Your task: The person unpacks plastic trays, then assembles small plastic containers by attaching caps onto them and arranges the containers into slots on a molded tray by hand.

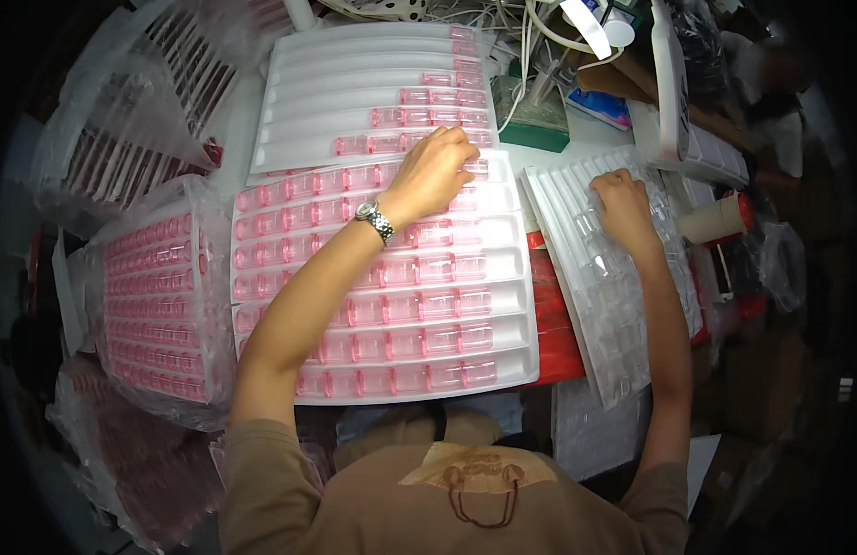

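A white ribbed tray (523, 250) in front of me carries rows of small clear pink plastic cylinders (391, 308). My left hand (435, 174), with a metal watch on its wrist, is over the upper right of these rows. Its fingers are bent and closed beside the end pieces; whatever they grip is hidden. To the right, a second white ribbed tray (551, 194) lies tilted, with colourless clear plastic pieces (595, 254) in its grooves. Over that tray's upper part, my right hand (623, 203) has its fingers curled downward and closed, their tips hiding any piece between them.
Behind the front tray lies another white tray (308, 88), partly filled with pink cylinders. A plastic-wrapped stack of filled trays (155, 296) stands at left. A green block (540, 125), cables and a white cylinder with a red cap (715, 220) sit toward the back right.
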The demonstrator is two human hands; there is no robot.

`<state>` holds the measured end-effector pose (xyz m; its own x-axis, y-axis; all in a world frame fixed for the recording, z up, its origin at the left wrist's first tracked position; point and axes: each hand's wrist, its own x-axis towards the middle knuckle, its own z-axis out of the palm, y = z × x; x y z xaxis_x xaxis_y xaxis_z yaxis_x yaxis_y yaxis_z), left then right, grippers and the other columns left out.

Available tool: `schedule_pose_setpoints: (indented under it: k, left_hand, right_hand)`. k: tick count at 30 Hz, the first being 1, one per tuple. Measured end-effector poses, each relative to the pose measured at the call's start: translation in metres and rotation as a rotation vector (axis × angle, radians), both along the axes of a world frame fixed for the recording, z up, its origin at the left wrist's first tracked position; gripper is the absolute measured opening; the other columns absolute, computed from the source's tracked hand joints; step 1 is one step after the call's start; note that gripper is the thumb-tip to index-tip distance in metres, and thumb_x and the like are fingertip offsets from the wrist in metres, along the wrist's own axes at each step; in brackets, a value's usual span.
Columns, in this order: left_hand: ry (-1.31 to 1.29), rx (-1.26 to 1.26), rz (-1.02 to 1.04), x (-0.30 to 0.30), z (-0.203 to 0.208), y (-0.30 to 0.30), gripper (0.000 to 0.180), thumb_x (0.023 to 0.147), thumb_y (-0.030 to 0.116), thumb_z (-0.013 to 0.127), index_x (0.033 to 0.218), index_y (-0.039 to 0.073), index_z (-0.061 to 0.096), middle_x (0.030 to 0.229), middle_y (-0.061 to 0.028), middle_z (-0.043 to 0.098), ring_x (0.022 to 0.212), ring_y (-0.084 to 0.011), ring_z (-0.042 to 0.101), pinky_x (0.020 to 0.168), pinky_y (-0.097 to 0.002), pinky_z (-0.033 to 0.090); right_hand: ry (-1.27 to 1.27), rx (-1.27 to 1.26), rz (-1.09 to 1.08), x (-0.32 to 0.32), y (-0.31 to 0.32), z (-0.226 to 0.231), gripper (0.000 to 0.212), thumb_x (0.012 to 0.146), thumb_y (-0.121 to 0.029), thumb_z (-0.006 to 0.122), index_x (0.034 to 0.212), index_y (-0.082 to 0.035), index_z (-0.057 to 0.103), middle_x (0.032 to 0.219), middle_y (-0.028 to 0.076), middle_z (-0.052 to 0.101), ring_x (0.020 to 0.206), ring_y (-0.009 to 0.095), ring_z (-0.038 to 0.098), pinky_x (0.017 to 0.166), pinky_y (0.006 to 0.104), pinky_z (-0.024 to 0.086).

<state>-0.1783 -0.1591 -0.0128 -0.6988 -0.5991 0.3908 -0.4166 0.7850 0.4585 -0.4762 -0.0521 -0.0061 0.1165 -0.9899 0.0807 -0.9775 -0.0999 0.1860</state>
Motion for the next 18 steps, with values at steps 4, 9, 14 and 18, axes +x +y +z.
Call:
schedule_pose_setpoints:
  k: [4, 9, 14, 18]
  left_hand:
    - [0.152, -0.082, 0.068, 0.021, 0.01, 0.03, 0.024, 0.068, 0.011, 0.072, 0.089, 0.003, 0.065, 0.09, -0.0059, 0.055, 0.092, -0.0228, 0.052, 0.079, -0.0364, 0.04]
    - [-0.069, -0.124, 0.072, 0.022, 0.009, 0.046, 0.028, 0.071, 0.01, 0.071, 0.096, 0.003, 0.061, 0.093, -0.0044, 0.055, 0.089, -0.0214, 0.051, 0.078, -0.0346, 0.038]
    - [0.348, 0.287, -0.032, 0.02, 0.009, 0.065, 0.031, 0.074, 0.005, 0.069, 0.102, 0.0, 0.056, 0.096, -0.0086, 0.053, 0.091, -0.0201, 0.054, 0.081, -0.0321, 0.044]
    - [0.559, 0.502, -0.057, 0.014, 0.01, 0.074, 0.024, 0.079, 0.004, 0.065, 0.101, -0.001, 0.056, 0.098, -0.0085, 0.053, 0.09, -0.0149, 0.056, 0.078, -0.0267, 0.048]
  right_hand:
    - [-0.213, -0.23, -0.043, 0.018, 0.003, 0.028, 0.015, 0.075, -0.002, 0.06, 0.09, -0.003, 0.063, 0.084, 0.01, 0.063, 0.088, 0.027, 0.057, 0.073, 0.041, 0.046]
    - [-1.63, -0.031, -0.15, 0.069, 0.002, 0.033, 0.019, 0.081, -0.007, 0.065, 0.097, 0.003, 0.063, 0.08, 0.007, 0.066, 0.069, 0.011, 0.061, 0.064, 0.0239, 0.049]
    - [-1.638, -0.309, -0.052, 0.136, 0.007, 0.025, 0.012, 0.077, -0.003, 0.07, 0.086, 0.004, 0.066, 0.076, 0.007, 0.066, 0.063, 0.009, 0.061, 0.057, 0.0208, 0.049]
    - [-1.08, -0.321, 0.233, 0.145, 0.021, 0.038, 0.013, 0.079, -0.004, 0.066, 0.09, 0.003, 0.067, 0.078, 0.01, 0.065, 0.068, 0.013, 0.061, 0.061, 0.0235, 0.047]
